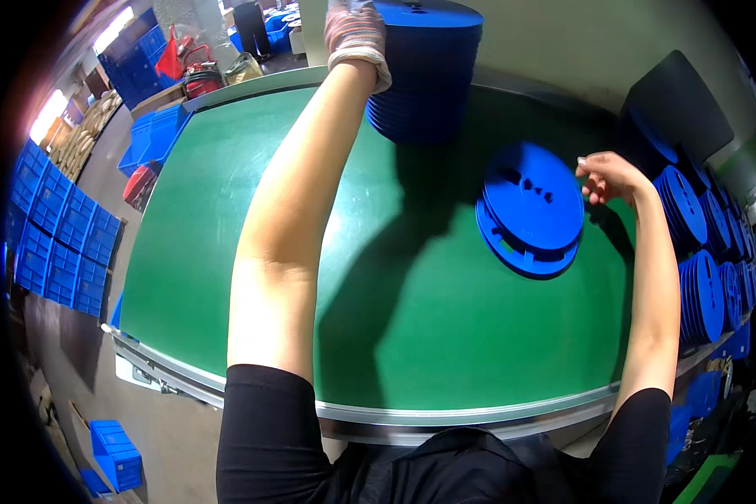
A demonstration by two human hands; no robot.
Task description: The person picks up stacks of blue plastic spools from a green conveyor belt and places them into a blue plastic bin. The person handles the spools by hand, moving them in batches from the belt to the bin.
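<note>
Left hand (pixel 357 29): in a striped glove, arm stretched to the far side of the table, at the upper left edge of the stack; fingers cut off by the top of the view, so whether they grip cannot be told. Stack (pixel 428 84): blue discs, piled upright at the table's far edge. Right hand (pixel 609 178): bare, fingers loosely bent and thumb apart, nothing seen in it; just beside the right edge of the spool, contact not certain. Spool (pixel 533 206): blue, two round flanges with small openings, lying flat on the table right of centre, its upper flange offset from the lower. Table (pixel 252 336): green top, metal edging, a broad shadow across it. Spool rows (pixel 704 294): blue, several standing on edge along the right side. Panel (pixel 680 105): dark, behind those rows. Crates (pixel 63 231): blue, stacked on the left. Box (pixel 118 454): blue, on the floor, lower left.
</note>
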